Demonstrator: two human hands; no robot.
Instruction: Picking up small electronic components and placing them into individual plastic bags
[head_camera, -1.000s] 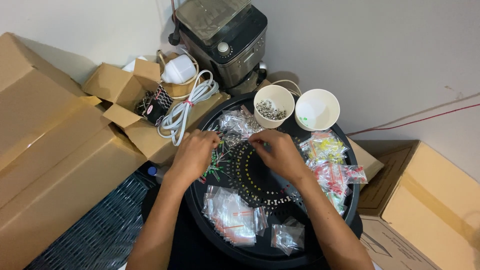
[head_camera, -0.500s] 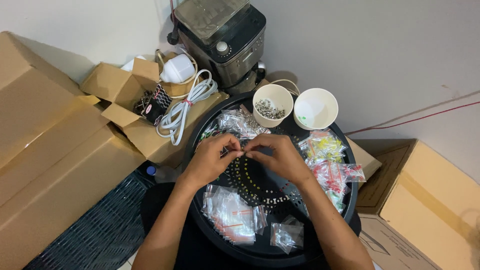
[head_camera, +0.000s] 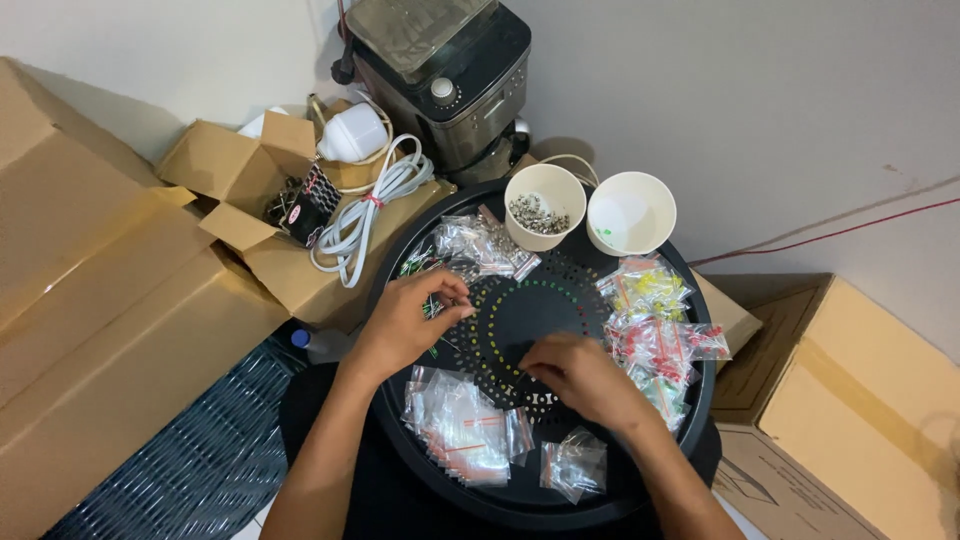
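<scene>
A round black perforated tray (head_camera: 600, 490) lies in front of me, with small coloured parts set in rings of its holes. My left hand (head_camera: 410, 320) rests on the tray's left side, fingers pinched on a few small green-tipped parts. My right hand (head_camera: 580, 378) is lower, near the tray's middle, fingertips pressed together on the hole pattern; whether it holds a part I cannot tell. Clear bags (head_camera: 462, 425) of small parts lie below my hands. More bags with yellow and red parts (head_camera: 655, 320) lie at the right.
Two white paper cups stand at the tray's far edge, the left cup (head_camera: 543, 205) holding metal bits, the right cup (head_camera: 631, 212) nearly bare. A dark machine (head_camera: 445, 75) stands behind. Open cardboard boxes (head_camera: 120, 300) with a white cable (head_camera: 365, 215) are at left; another box (head_camera: 850, 400) at right.
My hands were together at the tray's upper middle. They have parted: the right hand dropped toward the lower middle, and the left hand drew back to the left.
</scene>
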